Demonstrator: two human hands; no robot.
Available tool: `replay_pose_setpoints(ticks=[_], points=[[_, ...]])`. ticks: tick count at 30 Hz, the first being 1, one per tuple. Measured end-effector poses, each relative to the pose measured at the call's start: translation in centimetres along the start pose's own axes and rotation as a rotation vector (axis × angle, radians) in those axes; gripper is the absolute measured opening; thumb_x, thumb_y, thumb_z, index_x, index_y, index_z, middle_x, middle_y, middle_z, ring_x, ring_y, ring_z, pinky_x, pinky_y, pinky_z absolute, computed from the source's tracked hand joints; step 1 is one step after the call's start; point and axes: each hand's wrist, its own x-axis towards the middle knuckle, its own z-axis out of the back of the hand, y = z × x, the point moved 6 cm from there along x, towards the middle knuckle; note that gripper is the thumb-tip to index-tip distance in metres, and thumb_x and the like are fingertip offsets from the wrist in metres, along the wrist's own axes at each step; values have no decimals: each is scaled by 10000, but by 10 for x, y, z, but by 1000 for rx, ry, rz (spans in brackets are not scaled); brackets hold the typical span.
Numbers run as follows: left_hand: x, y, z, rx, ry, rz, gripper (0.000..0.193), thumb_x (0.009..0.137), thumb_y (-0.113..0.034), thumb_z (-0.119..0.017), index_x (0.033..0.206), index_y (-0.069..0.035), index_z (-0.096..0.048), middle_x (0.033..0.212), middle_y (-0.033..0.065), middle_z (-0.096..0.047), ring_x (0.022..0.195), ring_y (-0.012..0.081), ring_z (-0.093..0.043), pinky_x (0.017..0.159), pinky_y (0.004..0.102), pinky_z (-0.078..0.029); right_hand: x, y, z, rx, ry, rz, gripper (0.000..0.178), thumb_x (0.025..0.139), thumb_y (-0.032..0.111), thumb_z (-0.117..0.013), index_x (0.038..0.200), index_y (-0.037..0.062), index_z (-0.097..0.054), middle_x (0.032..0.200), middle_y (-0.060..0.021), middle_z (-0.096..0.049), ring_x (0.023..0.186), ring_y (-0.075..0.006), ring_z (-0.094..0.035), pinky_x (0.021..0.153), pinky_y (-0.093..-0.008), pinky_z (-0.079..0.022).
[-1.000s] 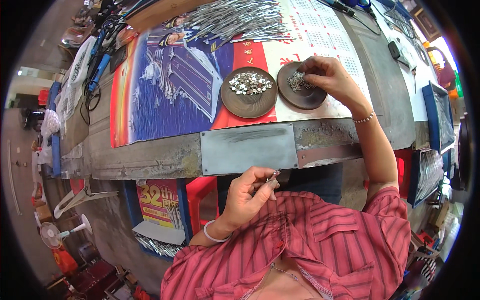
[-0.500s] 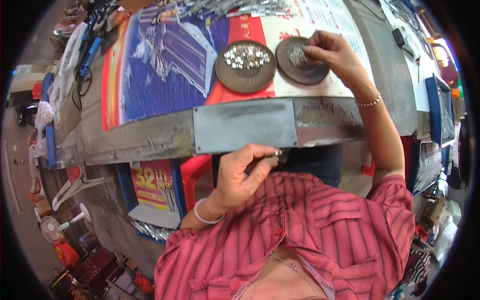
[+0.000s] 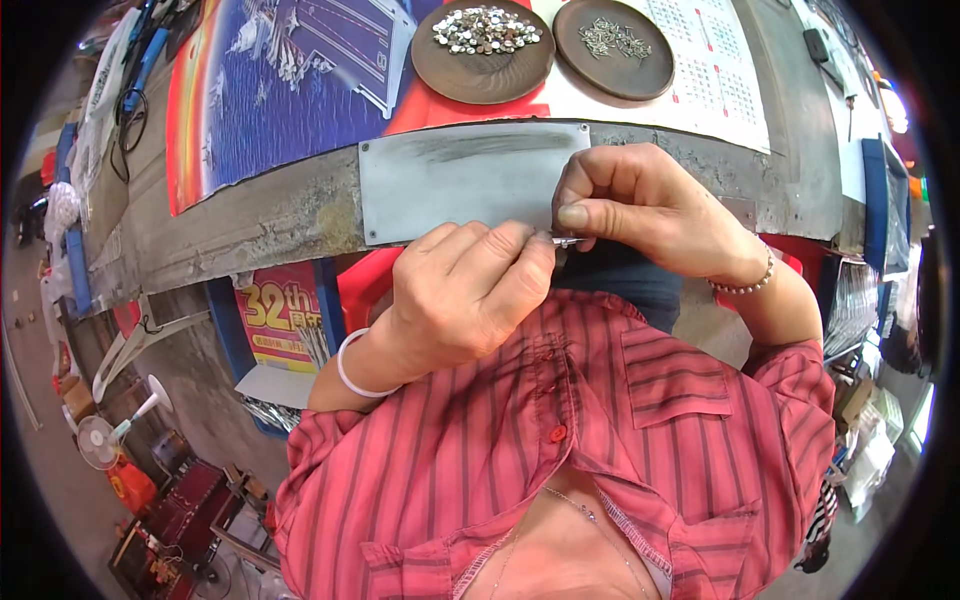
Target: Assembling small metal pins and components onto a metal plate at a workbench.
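My left hand [image 3: 470, 285] is closed in a pinch on a small silver metal piece [image 3: 562, 241], which sticks out from its fingertips. My right hand [image 3: 645, 215] meets it from the right, thumb and forefinger pinched at the thin end of the metal, apparently on a small pin; the fingers mostly hide it. Both hands are just off the table's front edge. Beyond them, a brown plate [image 3: 480, 88] carries a heap of shiny silver metal bits [image 3: 485, 30]. Beside it, a second brown plate [image 3: 640, 83] bears a pile of small metal pins [image 3: 613, 39].
A grey metal plate [image 3: 450, 190] is fixed at the table's front edge. A printed poster [image 3: 300, 120] covers the tabletop beneath the plates. Below the table at left is a blue-sided bin [image 3: 228, 318] with thin metal rods; a red stool [image 3: 365, 285] stands beside it.
My right hand has left the plate of pins and come down to my left hand. The fingertips of both now meet at the small metal piece. The view has shifted toward me.
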Motion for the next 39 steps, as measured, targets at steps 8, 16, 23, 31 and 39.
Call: replay_pose_setpoints(ticks=[8, 16, 23, 31, 39], points=[[2, -2, 7, 65, 38, -51, 177, 705, -71, -655, 852, -31, -565, 747, 73, -573, 525, 134, -507, 445, 248, -376, 3, 1, -6, -15, 23, -52, 186, 912, 169, -582, 849, -3, -552, 768, -2, -558, 709, -63, -520, 663, -213, -449], [-1, 3, 6, 57, 50, -44, 180, 710, -74, -644, 867, -11, -582, 754, 84, -572, 526, 139, -508, 444, 251, -379, 10, -2, -7, -101, -19, 70, 212, 903, 190, -592, 820, -4, -571, 668, 9, -541, 600, -49, -499, 522, -209, -426], [-2, 4, 6, 81, 74, -42, 179, 715, -77, -629, 869, 1, -582, 759, 96, -577, 532, 147, -515, 450, 254, -394, 13, -11, -8, 29, -55, -50, 210, 905, 198, -590, 820, 6, -583, 691, 8, -555, 620, -46, -504, 547, -204, -429], [-1, 4, 6, 107, 60, -60, 168, 711, -78, -627, 852, 0, -580, 757, 96, -578, 536, 148, -519, 450, 255, -395, 13, -12, -10, 105, -70, -65, 212, 911, 207, -583, 829, 12, -590, 712, 15, -562, 652, -45, -511, 573, -206, -433], [-3, 8, 3, 19, 98, -2, 155, 715, -73, -616, 841, 8, -581, 751, 111, -594, 544, 169, -554, 456, 264, -414, 4, 8, -12, -434, -243, 379, 137, 840, 128, -624, 812, 5, -570, 673, -109, -569, 598, -219, -541, 548, -305, -427]])
